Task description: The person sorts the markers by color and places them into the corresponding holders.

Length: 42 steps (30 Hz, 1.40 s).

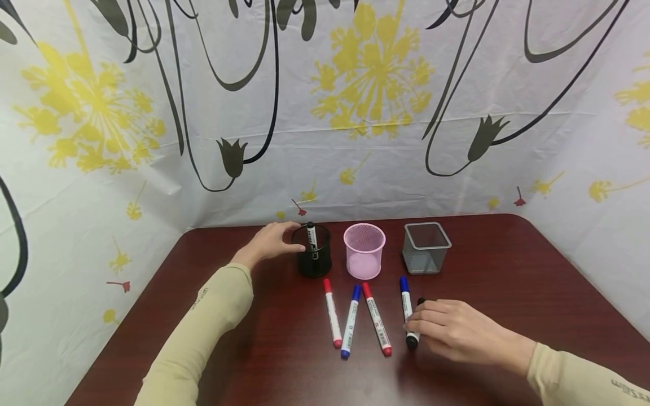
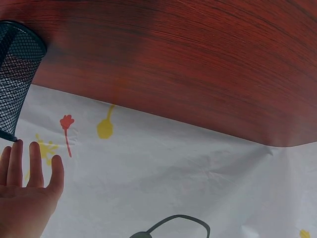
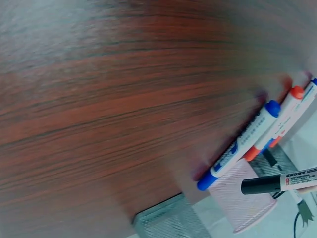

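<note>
My right hand [image 1: 457,331] holds a black marker [image 1: 412,340], its black cap [image 3: 262,185] plain in the right wrist view and its middle covered by the fingers. Just beside it a blue marker [image 1: 405,296] lies on the table, partly hidden. At the back, my left hand [image 1: 271,241] touches the rim of a black mesh pen cup [image 1: 313,266], thumb at the front. Its fingers look straight in the left wrist view, by the cup [image 2: 20,69]. Another black marker [image 1: 312,239] stands in that cup.
A pink mesh cup [image 1: 363,262] and a grey square mesh cup [image 1: 425,259] stand right of the black one. Before them lie a red marker [image 1: 332,316], a blue marker [image 1: 351,321] and a second red marker [image 1: 377,320]. A patterned cloth [image 1: 325,113] hangs behind the table.
</note>
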Motion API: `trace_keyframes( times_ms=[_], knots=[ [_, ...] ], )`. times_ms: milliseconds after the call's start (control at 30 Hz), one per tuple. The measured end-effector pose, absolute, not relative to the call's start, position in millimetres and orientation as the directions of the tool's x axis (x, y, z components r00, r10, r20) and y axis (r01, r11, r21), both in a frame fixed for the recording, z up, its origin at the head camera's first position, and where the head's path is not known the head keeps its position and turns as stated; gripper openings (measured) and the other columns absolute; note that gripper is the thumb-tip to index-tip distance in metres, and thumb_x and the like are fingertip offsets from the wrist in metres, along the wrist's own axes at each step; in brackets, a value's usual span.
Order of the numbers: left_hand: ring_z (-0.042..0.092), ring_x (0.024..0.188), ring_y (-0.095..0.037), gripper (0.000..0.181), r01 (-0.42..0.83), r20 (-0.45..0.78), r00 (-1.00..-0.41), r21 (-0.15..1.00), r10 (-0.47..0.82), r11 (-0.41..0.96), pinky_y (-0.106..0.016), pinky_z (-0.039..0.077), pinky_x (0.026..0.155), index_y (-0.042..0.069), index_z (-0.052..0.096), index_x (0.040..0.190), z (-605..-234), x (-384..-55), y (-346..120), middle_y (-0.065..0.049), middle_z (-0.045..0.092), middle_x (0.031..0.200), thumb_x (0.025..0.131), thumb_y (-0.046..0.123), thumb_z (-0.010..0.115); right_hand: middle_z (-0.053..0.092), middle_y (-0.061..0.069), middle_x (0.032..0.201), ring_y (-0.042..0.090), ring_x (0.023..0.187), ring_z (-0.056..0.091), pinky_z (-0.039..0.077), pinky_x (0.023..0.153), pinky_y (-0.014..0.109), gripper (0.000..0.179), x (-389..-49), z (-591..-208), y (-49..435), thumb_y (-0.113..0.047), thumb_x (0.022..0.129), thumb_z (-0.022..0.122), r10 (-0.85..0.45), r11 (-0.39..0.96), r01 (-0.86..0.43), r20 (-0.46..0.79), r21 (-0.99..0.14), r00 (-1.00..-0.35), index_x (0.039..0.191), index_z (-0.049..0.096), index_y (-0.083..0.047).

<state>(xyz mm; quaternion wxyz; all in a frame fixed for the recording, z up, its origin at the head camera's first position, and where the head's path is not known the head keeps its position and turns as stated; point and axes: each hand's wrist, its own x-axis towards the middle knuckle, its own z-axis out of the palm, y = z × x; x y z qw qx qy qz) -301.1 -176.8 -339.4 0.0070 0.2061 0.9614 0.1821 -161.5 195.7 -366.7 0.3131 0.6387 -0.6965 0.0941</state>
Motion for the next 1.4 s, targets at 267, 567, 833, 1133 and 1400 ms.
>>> trace_keyframes(
  times_ms=[267, 567, 833, 1133, 1400],
  knots=[
    [0.042, 0.110, -0.028, 0.066, 0.417, 0.069, -0.905, 0.351, 0.420, 0.839, -0.044, 0.033, 0.090, 0.010, 0.048, 0.127, -338.8, -301.0, -177.7, -0.010, 0.051, 0.121, 0.076, 0.048, 0.063, 0.057, -0.004, 0.102, 0.011, 0.087, 0.053, 0.042, 0.074, 0.024, 0.026, -156.7, -358.4, 188.8, -0.012, 0.087, 0.039, -0.812, 0.135, -0.979, 0.584, 0.154, -0.021, 0.104, 0.059, -0.007],
    [0.043, 0.109, -0.027, 0.065, 0.412, 0.072, -0.907, 0.346, 0.414, 0.843, -0.043, 0.033, 0.089, 0.011, 0.048, 0.127, -341.0, -302.2, -178.5, -0.010, 0.051, 0.121, 0.075, 0.047, 0.064, 0.056, -0.003, 0.100, 0.007, 0.088, 0.051, 0.042, 0.074, 0.020, 0.024, -155.6, -351.7, 182.1, -0.015, 0.085, 0.050, -0.769, 0.105, -0.994, 0.633, -0.013, -0.090, 0.107, 0.059, -0.006],
    [0.043, 0.109, -0.028, 0.064, 0.403, 0.070, -0.911, 0.351, 0.406, 0.845, -0.043, 0.033, 0.090, 0.011, 0.048, 0.127, -340.6, -299.5, -178.3, -0.011, 0.051, 0.121, 0.076, 0.046, 0.064, 0.056, -0.006, 0.099, 0.005, 0.087, 0.052, 0.040, 0.074, 0.018, 0.025, -156.3, -350.4, 173.7, -0.013, 0.081, 0.060, -0.723, 0.127, -0.979, 0.661, -0.159, -0.201, 0.106, 0.059, -0.011],
    [0.043, 0.108, -0.027, 0.065, 0.403, 0.073, -0.912, 0.352, 0.405, 0.845, -0.042, 0.034, 0.089, 0.011, 0.048, 0.127, -339.5, -299.1, -178.5, -0.010, 0.051, 0.121, 0.075, 0.047, 0.064, 0.059, -0.005, 0.096, 0.004, 0.079, 0.052, 0.041, 0.069, 0.016, 0.035, -157.7, -350.7, 165.5, -0.006, 0.073, 0.069, -0.653, 0.179, -0.930, 0.668, -0.322, -0.358, 0.105, 0.059, -0.013],
    [0.043, 0.110, -0.027, 0.065, 0.400, 0.067, -0.912, 0.353, 0.404, 0.846, -0.042, 0.033, 0.090, 0.011, 0.048, 0.127, -338.4, -299.5, -177.3, -0.009, 0.051, 0.120, 0.075, 0.047, 0.064, 0.060, -0.008, 0.091, 0.004, 0.074, 0.054, 0.043, 0.064, 0.017, 0.038, -163.8, -347.9, 161.0, -0.001, 0.070, 0.070, -0.619, 0.260, -0.845, 0.591, -0.468, -0.518, 0.103, 0.059, -0.015]
  ],
)
